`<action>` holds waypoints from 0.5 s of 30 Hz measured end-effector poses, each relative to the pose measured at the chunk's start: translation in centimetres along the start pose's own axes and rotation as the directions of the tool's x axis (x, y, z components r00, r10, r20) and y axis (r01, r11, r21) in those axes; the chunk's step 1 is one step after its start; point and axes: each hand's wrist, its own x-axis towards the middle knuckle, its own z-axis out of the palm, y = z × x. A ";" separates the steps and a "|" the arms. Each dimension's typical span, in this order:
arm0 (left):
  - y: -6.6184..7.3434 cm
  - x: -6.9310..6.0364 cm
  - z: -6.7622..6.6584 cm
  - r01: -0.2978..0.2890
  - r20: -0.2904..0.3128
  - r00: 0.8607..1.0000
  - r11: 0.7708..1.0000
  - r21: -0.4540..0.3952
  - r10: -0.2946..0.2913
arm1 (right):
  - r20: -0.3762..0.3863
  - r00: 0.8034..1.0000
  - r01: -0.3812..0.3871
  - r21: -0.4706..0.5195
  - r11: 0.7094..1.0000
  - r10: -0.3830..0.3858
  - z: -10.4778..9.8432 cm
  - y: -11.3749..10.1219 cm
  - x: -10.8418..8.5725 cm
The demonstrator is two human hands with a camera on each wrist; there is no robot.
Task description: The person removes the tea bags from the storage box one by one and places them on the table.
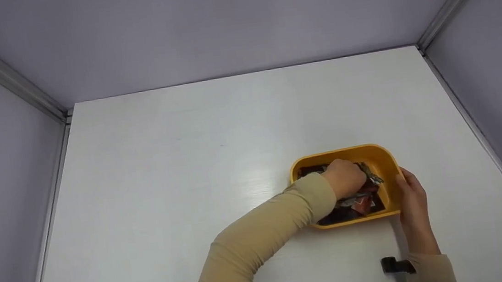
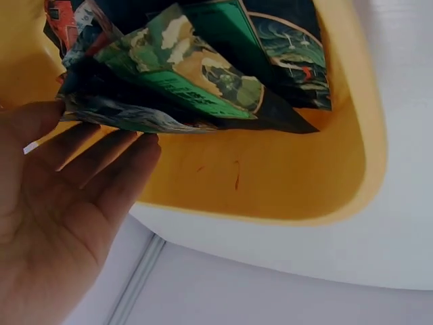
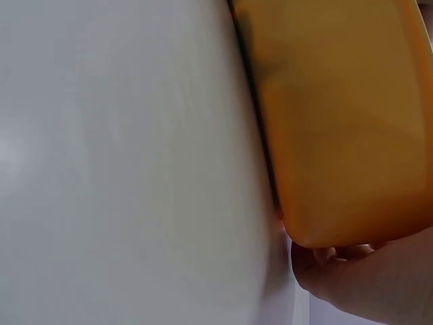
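A yellow plastic bin (image 1: 392,192) stands on the white table, right of the middle, holding several dark printed foil packets (image 1: 361,205). My left hand (image 1: 346,179) reaches down into it from the left. In the left wrist view the thumb and fingers of the left hand (image 2: 74,196) pinch the edge of a dark packet with green and cream print (image 2: 196,84); its far side is hidden. My right hand (image 1: 413,201) grips the bin's right end wall. Curled fingers of the right hand (image 3: 358,274) show against the bin's end (image 3: 352,135) in the right wrist view.
The white tabletop (image 1: 166,167) runs left and behind the bin. Pale grey walls with metal corner rails (image 1: 4,68) enclose it at the back and both sides. A black strap piece (image 1: 394,265) juts from the right wrist.
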 end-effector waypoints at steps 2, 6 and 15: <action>-0.4 -0.3 -0.1 -0.022 -0.020 1.000 1.000 -0.007 0.021 | 0.008 1.000 0.001 -0.008 1.000 -0.001 0.0 -0.1 0.1; -1.3 -0.8 -0.3 -0.059 -0.100 0.993 0.998 -0.015 0.057 | 0.005 1.000 0.001 -0.015 1.000 -0.001 0.1 -0.2 0.2; -4.3 -1.8 -1.2 -0.112 -0.254 0.961 0.994 0.011 0.111 | -0.018 1.000 0.013 0.003 1.000 -0.013 0.1 -0.2 0.1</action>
